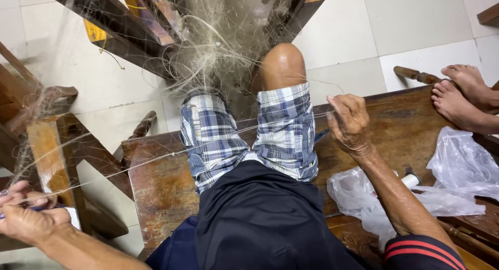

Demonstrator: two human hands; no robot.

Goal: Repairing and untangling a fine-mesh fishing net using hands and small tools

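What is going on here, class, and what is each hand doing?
A person sits on a dark wooden bench with a tangled fishing net bunched over the knees. The right hand pinches a thin line stretched taut across the lap to the left hand, which grips it along with a thin blue tool. Clear plastic bags lie on the bench, and another person's bare feet rest at its far end.

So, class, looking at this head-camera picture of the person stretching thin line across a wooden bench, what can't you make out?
- Left hand: cut off by the left edge; the blue tool in its fingers barely shows.
- Thin line: too fine to follow into the tangled net.
- Right hand: its grip on the line is hidden by curled fingers.
- White spool: mostly covered by the plastic bag.
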